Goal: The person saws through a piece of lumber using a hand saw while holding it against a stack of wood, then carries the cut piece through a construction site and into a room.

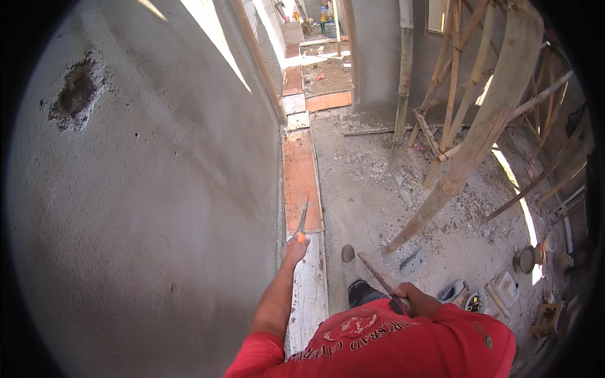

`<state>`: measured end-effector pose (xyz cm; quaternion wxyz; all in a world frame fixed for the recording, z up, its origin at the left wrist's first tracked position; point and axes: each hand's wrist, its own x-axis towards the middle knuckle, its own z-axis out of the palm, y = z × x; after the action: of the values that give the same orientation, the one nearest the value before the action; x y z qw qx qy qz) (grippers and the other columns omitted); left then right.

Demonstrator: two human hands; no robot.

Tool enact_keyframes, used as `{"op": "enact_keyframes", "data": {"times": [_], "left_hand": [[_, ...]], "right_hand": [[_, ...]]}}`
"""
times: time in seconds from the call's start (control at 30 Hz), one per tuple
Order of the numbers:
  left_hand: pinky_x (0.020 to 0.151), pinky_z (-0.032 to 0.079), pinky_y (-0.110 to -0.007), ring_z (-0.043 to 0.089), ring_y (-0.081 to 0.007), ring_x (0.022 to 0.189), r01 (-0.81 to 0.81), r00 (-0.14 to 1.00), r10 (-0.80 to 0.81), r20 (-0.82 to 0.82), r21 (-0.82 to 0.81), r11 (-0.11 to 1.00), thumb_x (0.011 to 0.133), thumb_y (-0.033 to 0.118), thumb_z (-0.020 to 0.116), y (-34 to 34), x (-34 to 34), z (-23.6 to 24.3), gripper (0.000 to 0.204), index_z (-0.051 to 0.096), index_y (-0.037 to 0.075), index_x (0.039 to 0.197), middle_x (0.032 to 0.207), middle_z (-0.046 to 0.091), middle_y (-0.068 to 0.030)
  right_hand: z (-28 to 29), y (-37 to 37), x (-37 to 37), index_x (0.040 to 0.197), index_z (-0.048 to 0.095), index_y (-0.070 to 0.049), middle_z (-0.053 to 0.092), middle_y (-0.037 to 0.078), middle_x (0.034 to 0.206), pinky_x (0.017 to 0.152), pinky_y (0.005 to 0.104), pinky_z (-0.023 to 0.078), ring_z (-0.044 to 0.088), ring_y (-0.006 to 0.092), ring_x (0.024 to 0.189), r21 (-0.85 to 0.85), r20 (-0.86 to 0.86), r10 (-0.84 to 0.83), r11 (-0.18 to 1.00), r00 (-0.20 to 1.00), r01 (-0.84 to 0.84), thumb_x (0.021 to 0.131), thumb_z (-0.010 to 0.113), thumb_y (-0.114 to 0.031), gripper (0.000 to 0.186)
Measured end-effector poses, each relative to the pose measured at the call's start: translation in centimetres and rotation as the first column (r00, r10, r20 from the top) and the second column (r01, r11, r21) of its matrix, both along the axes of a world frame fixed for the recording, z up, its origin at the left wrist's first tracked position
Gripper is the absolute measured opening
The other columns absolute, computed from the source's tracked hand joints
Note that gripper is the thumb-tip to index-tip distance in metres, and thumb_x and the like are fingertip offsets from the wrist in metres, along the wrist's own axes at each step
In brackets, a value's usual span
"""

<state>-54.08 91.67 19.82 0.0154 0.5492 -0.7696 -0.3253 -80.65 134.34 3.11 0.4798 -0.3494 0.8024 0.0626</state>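
Note:
My left hand [294, 251] is closed around the orange handle of a trowel [303, 218]. Its narrow grey blade points away from me, above an orange-red board [300, 173] laid along the foot of the wall. At my right side, my right hand [409, 297] grips a long flat piece of wood [377, 272], its far end tilted toward the left. Close to that end is the toe of my shoe [348, 253]. A pale, dirt-specked board [307, 286] runs beneath my left forearm, continuing the line of the orange-red one.
A grey plastered wall [176, 189] with a rough hole [77, 93] rises on my left. A thick bamboo pole [454, 179] slants across the right, before more bamboo framework. Buckets [524, 259] and tools lie on the debris-strewn floor at lower right. Ahead is a doorway [324, 69].

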Motion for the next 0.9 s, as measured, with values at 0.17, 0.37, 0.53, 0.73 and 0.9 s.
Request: {"op": "enact_keyframes", "data": {"times": [0.17, 0.37, 0.53, 0.73, 0.9], "left_hand": [[0.107, 0.048, -0.048, 0.063, -0.0415, 0.125, -0.041, 0.995, 0.021, 0.097, 0.209, 0.977, 0.089, 0.05, 0.069, -11.3, -5.8, -3.1, 0.065, 0.067, 0.001, 0.131, 0.131, 0.066, -0.0285], [0.114, 0.042, -0.044, 0.057, -0.039, 0.134, -0.189, 0.86, 0.023, 0.509, 0.277, 0.942, 0.091, 0.066, 0.057, -16.2, 5.2, -12.9, 0.079, 0.066, 0.0, 0.133, 0.138, 0.062, -0.0267], [0.109, 0.044, -0.049, 0.061, -0.0363, 0.126, -0.077, 0.814, -0.288, 0.504, 0.585, 0.808, 0.095, 0.055, 0.055, -15.9, 3.6, -15.6, 0.063, 0.068, 0.004, 0.129, 0.132, 0.066, -0.0214], [0.092, 0.048, -0.047, 0.065, -0.0327, 0.109, -0.22, 0.873, -0.138, 0.468, 0.63, 0.745, 0.097, 0.048, 0.058, -29.8, -7.7, -17.8, 0.054, 0.069, 0.001, 0.121, 0.12, 0.069, -0.0201], [0.079, 0.052, -0.045, 0.068, -0.0297, 0.096, -0.25, 0.924, -0.013, 0.381, 0.631, 0.734, 0.098, 0.042, 0.06, -48.5, -22.6, -21.6, 0.047, 0.07, -0.001, 0.114, 0.111, 0.071, -0.019]], "right_hand": [[0.4, -17.6, -9.7, 0.122, 0.073, -0.001, 0.066, 0.025, 0.132, 0.103, 0.0427, 0.052, 0.065, 0.0377, 0.122, -0.031, -0.008, -0.109, 0.994, 0.994, 0.108, 0.073, 0.073, -0.065, 0.081], [6.1, -39.1, -18.8, 0.125, 0.072, -0.004, 0.065, 0.022, 0.136, 0.106, 0.0429, 0.05, 0.063, 0.0361, 0.125, -0.07, 0.069, -0.126, 0.989, 0.99, 0.131, 0.077, 0.071, -0.062, 0.075], [2.7, -44.9, -28.5, 0.118, 0.074, 0.0, 0.067, 0.026, 0.129, 0.103, 0.0431, 0.052, 0.066, 0.0393, 0.12, -0.098, -0.06, -0.183, 0.979, 0.981, 0.176, 0.076, 0.07, -0.062, 0.075], [-0.4, -50.9, -36.5, 0.118, 0.074, 0.0, 0.067, 0.025, 0.13, 0.103, 0.0431, 0.051, 0.065, 0.0374, 0.122, 0.01, -0.104, -0.18, 0.983, 0.978, 0.182, 0.076, 0.067, -0.064, 0.077], [-1.2, -55.7, -43.8, 0.106, 0.08, -0.009, 0.074, 0.021, 0.114, 0.092, 0.0439, 0.057, 0.071, 0.0374, 0.108, 0.067, -0.176, 0.006, 0.998, 0.984, 0.006, 0.082, 0.065, -0.055, 0.054]]}}
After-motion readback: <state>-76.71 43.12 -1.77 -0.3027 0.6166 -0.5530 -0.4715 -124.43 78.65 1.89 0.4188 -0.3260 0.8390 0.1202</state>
